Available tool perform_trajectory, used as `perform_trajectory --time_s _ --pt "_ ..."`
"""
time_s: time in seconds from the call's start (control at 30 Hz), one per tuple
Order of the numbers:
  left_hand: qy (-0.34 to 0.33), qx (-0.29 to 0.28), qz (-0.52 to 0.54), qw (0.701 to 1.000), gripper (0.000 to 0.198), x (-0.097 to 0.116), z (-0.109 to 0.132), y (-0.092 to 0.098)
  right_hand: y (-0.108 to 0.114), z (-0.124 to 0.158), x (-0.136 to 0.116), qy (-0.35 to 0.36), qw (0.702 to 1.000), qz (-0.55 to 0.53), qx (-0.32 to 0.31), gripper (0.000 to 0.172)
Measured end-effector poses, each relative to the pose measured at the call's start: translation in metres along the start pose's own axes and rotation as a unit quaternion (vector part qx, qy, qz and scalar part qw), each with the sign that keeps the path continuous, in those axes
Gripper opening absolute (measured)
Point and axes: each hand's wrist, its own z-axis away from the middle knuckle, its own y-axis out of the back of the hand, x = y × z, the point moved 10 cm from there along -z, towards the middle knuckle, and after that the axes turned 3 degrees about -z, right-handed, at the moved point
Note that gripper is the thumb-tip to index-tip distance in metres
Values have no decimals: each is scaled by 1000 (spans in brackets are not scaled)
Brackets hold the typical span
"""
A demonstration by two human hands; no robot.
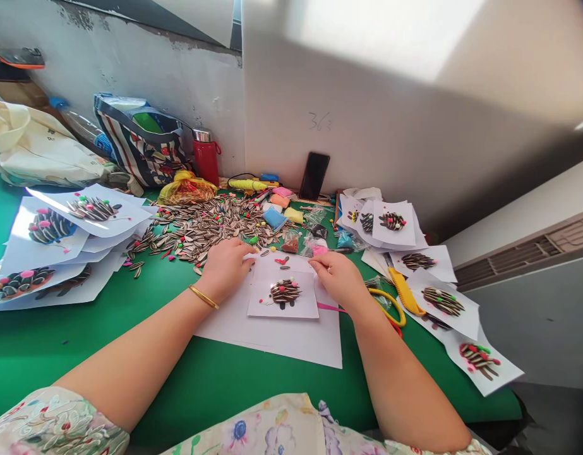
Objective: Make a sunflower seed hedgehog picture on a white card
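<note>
My left hand is closed at the far left corner of a small white paper sheet, with fingertips pinched at its edge. At the opposite corner, my right hand pinches the same sheet between thumb and forefinger. Between my hands lies a white card bearing a hedgehog shape made of striped sunflower seeds with red, pink, green and white dots. A few loose seeds and a red bit rest just beyond it. A larger white sheet lies beneath.
Sunflower seeds are heaped beyond my left hand. Finished seed cards lie in stacks at left and right. A yellow utility knife and yellow-handled scissors are by my right forearm. A phone leans against the wall.
</note>
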Motion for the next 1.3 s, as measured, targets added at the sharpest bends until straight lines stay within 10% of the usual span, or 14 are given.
perform_trajectory --time_s 0.47,0.77,1.3 --pt "-24 -3 73 997 23 16 2 3 52 -2 52 -105 989 26 99 29" --pt "-36 -24 128 991 17 25 7 -3 17 3 46 -93 986 99 -94 31" --pt "-96 -25 134 986 26 41 12 -6 2 5 32 -60 982 118 -131 19"
